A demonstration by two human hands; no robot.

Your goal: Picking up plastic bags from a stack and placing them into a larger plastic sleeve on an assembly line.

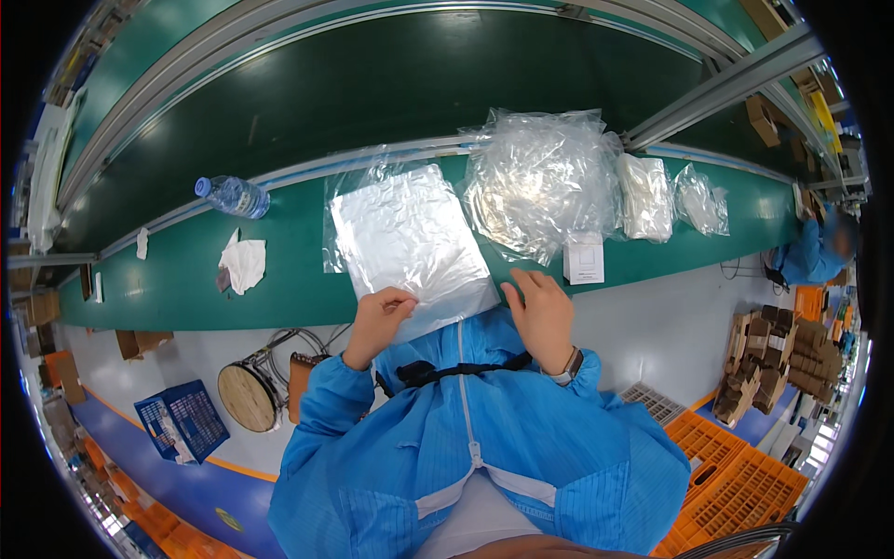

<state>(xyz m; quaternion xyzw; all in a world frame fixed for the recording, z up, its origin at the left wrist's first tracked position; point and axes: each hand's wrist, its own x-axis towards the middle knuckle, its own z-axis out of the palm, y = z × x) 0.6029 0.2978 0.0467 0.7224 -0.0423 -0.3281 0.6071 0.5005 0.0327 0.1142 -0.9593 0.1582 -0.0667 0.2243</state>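
A flat, silvery-white sheet or pouch point(410, 224) lies on the green table in front of me, with clear plastic showing around its edges. My left hand point(380, 324) is closed at its near left corner, thumb and fingers pinching the clear plastic bag point(430, 320). Close to the near right corner is my right hand point(543, 315), its fingers apart and nothing held in them. A big heap of crinkled clear plastic bags point(545, 182) sits just beyond, to the right. Between that heap and my right hand stands a small white box point(584, 258).
Folded plastic bags point(644, 197) and a smaller bag bundle point(703, 200) lie farther right. A water bottle point(233, 196) and crumpled white cloth point(244, 263) are on the left. A metal frame post point(717, 88) rises at the back right. Orange crates point(736, 475) are on the floor.
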